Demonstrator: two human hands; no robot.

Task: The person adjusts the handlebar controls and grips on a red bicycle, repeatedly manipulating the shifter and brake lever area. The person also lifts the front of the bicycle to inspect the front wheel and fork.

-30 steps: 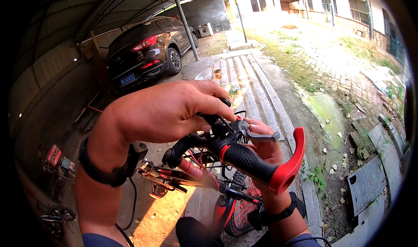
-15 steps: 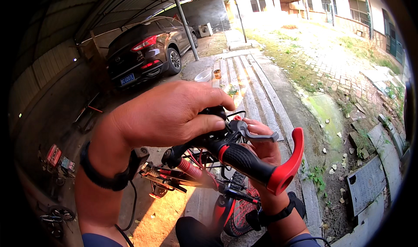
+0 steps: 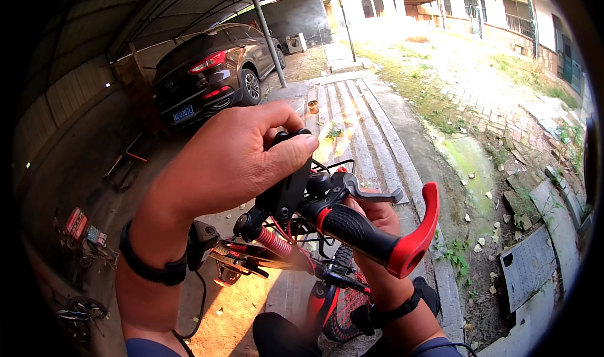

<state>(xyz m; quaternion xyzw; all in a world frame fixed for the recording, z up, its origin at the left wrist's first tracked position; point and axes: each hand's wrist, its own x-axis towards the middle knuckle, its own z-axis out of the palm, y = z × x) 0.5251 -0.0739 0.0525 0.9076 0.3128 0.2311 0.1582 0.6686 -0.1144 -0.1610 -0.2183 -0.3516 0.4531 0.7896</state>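
A bicycle handlebar stands before me, with a black grip (image 3: 357,231) ending in a red curved bar end (image 3: 415,244). Alongside the grip sits a grey brake lever (image 3: 377,195). My left hand (image 3: 214,162) pinches the upper end of a black bracket-like part (image 3: 290,190) on the handlebar between thumb and curled fingers. Below the brake lever, on the far side of the grip, is my right hand (image 3: 382,217). Its fingers are bent and partly hidden; whatever they hold is out of sight. Red coil spring (image 3: 274,242) and wheel (image 3: 346,303) show beneath.
A dark car (image 3: 214,67) is parked under the roof at the back left, near a metal post (image 3: 267,33). A small can (image 3: 313,106) stands on the paved strip. At left is a small red wheeled thing (image 3: 77,225); at right lies a grey slab (image 3: 530,267).
My left hand has moved up and left, with the black part's top end raised and more of it showing. My right hand has dropped slightly below the lever. A white bowl is now hidden.
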